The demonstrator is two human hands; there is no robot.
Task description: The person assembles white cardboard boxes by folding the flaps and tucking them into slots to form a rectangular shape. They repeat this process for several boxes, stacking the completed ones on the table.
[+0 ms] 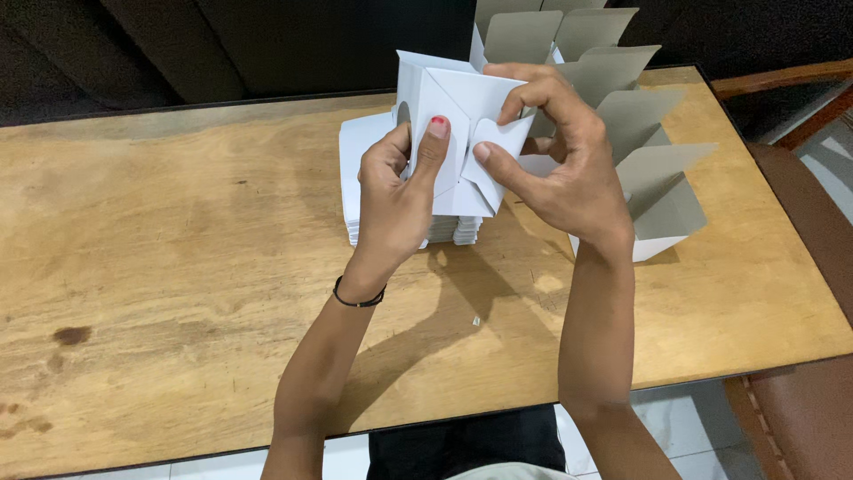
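Observation:
A white cardboard box blank (458, 120) is held up above the wooden table (178, 267), its bottom flaps turned toward me. My left hand (400, 191) grips its left side, thumb pressed on a flap. My right hand (555, 147) holds the right side, thumb and fingers pinching a rounded flap. Beneath them lies a stack of flat white blanks (360, 169), partly hidden by my hands.
A row of folded boxes with grey open lids (653, 178) stands at the table's right rear. A brown chair (800, 267) is beside the right edge. White floor tiles show below the near edge.

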